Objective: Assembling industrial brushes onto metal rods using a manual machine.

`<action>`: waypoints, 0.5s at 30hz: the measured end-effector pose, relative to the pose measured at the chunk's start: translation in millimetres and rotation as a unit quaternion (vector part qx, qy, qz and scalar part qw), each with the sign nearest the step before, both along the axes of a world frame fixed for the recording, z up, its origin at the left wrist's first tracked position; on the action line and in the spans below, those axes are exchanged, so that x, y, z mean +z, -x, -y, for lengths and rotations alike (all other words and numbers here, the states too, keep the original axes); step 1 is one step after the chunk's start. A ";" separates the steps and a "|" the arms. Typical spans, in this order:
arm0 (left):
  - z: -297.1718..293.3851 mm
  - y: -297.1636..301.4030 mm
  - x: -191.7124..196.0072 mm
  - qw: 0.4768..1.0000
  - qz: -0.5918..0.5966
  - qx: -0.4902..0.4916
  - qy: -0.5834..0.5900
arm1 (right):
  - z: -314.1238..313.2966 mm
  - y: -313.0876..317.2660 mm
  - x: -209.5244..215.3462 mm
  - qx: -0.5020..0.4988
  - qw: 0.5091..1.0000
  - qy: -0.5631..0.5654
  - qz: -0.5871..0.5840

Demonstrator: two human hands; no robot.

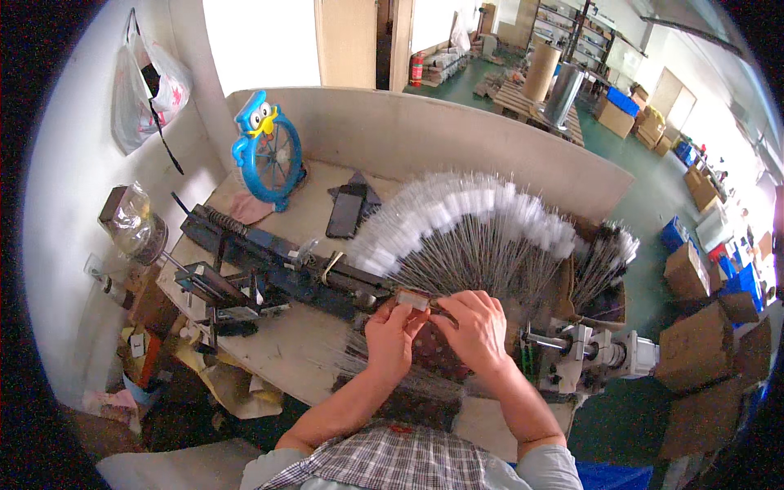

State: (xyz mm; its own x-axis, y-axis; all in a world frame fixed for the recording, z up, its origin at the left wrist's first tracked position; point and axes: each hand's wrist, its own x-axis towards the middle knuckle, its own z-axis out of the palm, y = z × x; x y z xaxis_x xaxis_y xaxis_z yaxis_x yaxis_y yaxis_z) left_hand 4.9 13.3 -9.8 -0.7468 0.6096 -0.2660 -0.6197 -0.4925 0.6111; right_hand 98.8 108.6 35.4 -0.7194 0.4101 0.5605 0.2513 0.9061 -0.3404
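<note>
My left hand (pixel 390 336) is closed at the end of a long dark machine bar (pixel 327 273). Its thumb and fingers pinch a short whitish piece (pixel 412 300) that resembles a brush head. Close on the right, my right hand (pixel 474 328) has thumb and fingertips pressed together at that piece's right end; whatever lies between them is too small to make out. Just beyond both hands a wide fan of wire brushes (pixel 482 212) with white bristle tips lies on the worktable (pixel 314 339). Loose thin wires (pixel 433 380) spread below my hands, partly hidden by my arms.
A metal shaft unit (pixel 604 353) stands on the right, near a cardboard box (pixel 569 294) with more brushes. A dark phone (pixel 346 214) and a blue duck-shaped fan (pixel 273 155) sit at the back left. A low beige partition (pixel 490 135) borders the table's far side.
</note>
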 end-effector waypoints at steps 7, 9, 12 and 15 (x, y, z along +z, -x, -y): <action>12.1 0.2 2.0 0.996 0.070 -0.016 -0.050 | 4.1 -12.0 -1.7 0.049 0.998 -0.012 0.025; 14.0 -2.4 6.3 0.995 0.085 -0.034 -0.043 | 3.3 -15.6 1.4 0.042 0.999 0.005 0.020; 10.5 -2.7 4.3 0.997 0.037 -0.069 -0.004 | -7.9 -18.0 3.6 0.039 0.999 0.032 0.003; 22.9 -8.0 -0.6 0.997 -0.009 -0.079 0.007 | -3.6 -26.7 17.2 0.049 0.996 0.062 -0.032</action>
